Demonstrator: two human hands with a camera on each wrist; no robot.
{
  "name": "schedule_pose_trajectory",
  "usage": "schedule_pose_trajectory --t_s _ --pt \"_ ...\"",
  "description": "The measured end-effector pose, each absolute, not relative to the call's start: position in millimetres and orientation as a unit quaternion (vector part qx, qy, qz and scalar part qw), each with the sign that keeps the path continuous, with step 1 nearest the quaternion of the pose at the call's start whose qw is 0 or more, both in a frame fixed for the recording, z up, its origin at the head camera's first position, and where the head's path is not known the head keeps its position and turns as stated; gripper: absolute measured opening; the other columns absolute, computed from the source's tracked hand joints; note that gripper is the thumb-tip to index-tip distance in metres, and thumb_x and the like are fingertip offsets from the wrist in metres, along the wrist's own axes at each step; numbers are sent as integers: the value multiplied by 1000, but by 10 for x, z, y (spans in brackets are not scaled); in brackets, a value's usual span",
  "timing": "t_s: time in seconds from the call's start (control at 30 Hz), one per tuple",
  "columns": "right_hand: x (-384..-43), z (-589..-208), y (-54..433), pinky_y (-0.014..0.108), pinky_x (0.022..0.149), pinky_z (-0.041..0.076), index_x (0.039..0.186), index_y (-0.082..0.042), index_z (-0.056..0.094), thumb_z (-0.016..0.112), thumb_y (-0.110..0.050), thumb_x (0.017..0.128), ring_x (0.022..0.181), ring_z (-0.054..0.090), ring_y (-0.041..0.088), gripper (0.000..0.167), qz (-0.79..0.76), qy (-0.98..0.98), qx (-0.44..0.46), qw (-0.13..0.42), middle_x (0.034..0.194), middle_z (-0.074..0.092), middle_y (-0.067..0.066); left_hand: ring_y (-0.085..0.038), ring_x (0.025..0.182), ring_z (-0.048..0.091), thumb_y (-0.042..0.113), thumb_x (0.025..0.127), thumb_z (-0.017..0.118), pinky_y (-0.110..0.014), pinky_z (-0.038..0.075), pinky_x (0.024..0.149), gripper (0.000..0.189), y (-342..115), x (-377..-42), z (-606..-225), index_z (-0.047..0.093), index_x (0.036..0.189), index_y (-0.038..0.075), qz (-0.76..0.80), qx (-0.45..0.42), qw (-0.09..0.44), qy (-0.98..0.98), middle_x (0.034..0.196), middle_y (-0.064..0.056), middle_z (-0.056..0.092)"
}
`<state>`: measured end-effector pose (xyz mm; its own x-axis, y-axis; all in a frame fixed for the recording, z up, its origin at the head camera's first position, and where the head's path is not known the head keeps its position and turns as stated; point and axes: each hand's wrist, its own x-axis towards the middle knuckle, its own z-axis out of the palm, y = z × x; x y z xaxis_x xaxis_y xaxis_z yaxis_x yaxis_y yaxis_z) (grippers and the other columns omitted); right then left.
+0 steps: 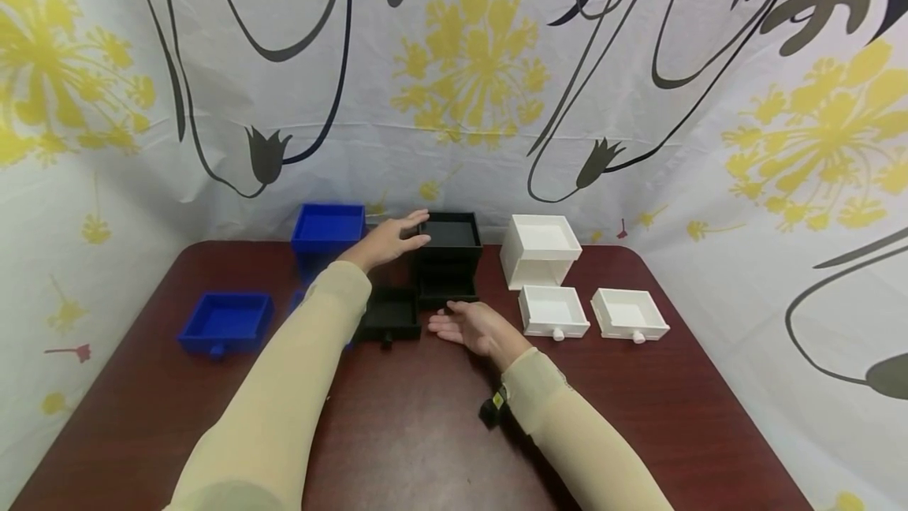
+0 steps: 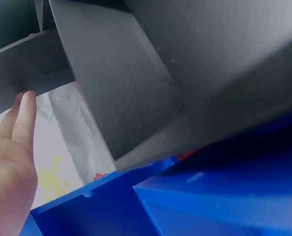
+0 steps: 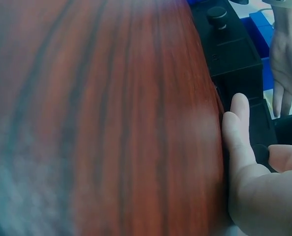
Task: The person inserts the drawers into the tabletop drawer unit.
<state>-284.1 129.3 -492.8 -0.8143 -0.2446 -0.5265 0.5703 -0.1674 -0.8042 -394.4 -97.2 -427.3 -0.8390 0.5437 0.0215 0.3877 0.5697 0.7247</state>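
A black box (image 1: 451, 233) with an open front stands at the back middle of the table. My left hand (image 1: 388, 243) is at its upper left side, fingers extended; in the left wrist view the fingertips (image 2: 27, 105) appear to touch a black panel. Low in the box's front sits a black drawer (image 1: 447, 296). My right hand (image 1: 477, 327) lies just before it, palm turned up and fingers straight. In the right wrist view the thumb (image 3: 285, 156) is close to a black knob (image 3: 260, 153); contact is unclear. Left of the box rests a separate black drawer (image 1: 388, 314).
A blue box (image 1: 329, 229) stands at the back left, a blue drawer (image 1: 227, 322) before it. Another blue piece is mostly hidden by my left sleeve. At right are a white box (image 1: 541, 247) and two white drawers (image 1: 553, 310). A patterned cloth (image 1: 454, 164) hangs behind the table.
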Motion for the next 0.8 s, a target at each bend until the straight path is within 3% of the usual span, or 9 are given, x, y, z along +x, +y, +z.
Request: schedule_pose_trajectory --t_s 0.8 --pt "-2884 -4915 1293 35 91 56 138 10 51 46 -19 110 107 70 27 40 -766 565 139 272 130 62 28 -27 154 18 52 103 53 -51 21 121 70 -969 -3970 -4286 30 162 23 383 264 101 879 169 6 16"
